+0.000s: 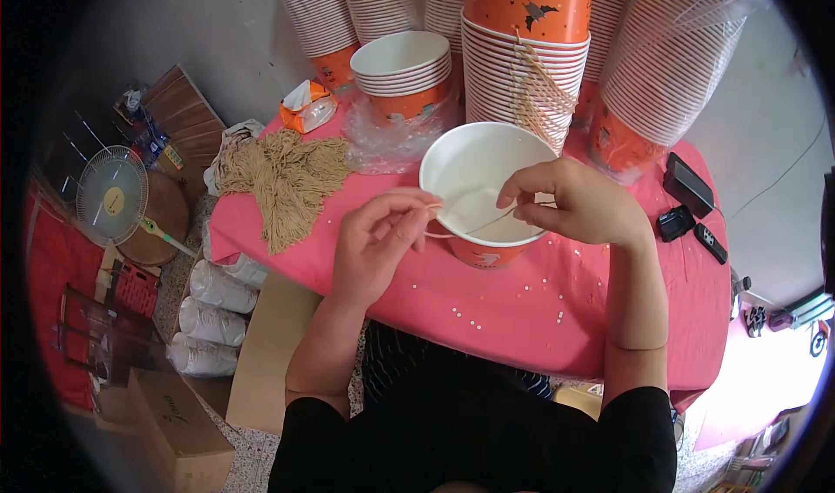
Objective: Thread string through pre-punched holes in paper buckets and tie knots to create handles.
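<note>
A paper bucket (487, 149), white inside and orange outside, stands in front of me near the middle of the table. My left hand (376, 243) is at its left rim, thumb and index finger pinched on a thin cord. Over the right side of the opening, my right hand (584, 204) is closed, its fingertips pinching the tan cord (491, 224). Part of this cord crosses the bucket's mouth. The right fingers hide the rest of it. A bundle of similar tan cords (287, 180) lies on the table at the left.
A pink-covered table (409, 276) carries small white dots scattered near me. Tall stacks of paper buckets (526, 67) line the back, one with cords hanging down it. A short bucket stack (402, 63), an orange tissue pack (306, 106) and black devices (687, 189) stand around.
</note>
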A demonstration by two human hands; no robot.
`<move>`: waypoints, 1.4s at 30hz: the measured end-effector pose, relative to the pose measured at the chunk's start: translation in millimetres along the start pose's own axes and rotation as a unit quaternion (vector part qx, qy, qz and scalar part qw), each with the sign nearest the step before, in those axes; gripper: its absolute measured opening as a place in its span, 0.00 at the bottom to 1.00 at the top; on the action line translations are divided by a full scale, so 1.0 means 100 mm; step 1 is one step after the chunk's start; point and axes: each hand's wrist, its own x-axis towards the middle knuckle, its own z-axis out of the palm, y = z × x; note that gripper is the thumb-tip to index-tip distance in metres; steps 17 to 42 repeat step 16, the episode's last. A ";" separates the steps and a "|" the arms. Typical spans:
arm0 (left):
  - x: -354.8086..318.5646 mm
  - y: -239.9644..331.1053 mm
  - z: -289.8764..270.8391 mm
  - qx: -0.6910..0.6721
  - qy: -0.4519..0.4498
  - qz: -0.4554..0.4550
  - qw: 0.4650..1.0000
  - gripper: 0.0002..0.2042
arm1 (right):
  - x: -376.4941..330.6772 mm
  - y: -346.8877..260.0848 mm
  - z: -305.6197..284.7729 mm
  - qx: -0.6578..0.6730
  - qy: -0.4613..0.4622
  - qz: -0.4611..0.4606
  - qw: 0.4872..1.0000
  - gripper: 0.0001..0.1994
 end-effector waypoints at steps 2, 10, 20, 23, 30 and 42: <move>0.05 0.02 0.00 -0.213 -0.062 -0.178 0.959 0.07 | -0.02 -0.07 -0.01 0.037 0.007 0.003 0.999 0.08; 0.13 0.06 0.23 -0.027 -0.020 -0.132 0.991 0.07 | -0.07 -0.28 0.01 0.125 0.034 -0.037 0.991 0.10; 0.09 0.09 0.27 0.066 -0.090 -0.074 0.991 0.07 | 0.00 -0.29 0.08 0.147 0.075 -0.082 0.983 0.09; 0.09 0.09 0.27 0.066 -0.090 -0.074 0.991 0.07 | 0.00 -0.29 0.08 0.147 0.075 -0.082 0.983 0.09; 0.09 0.09 0.27 0.066 -0.090 -0.074 0.991 0.07 | 0.00 -0.29 0.08 0.147 0.075 -0.082 0.983 0.09; 0.09 0.09 0.27 0.066 -0.090 -0.074 0.991 0.07 | 0.00 -0.29 0.08 0.147 0.075 -0.082 0.983 0.09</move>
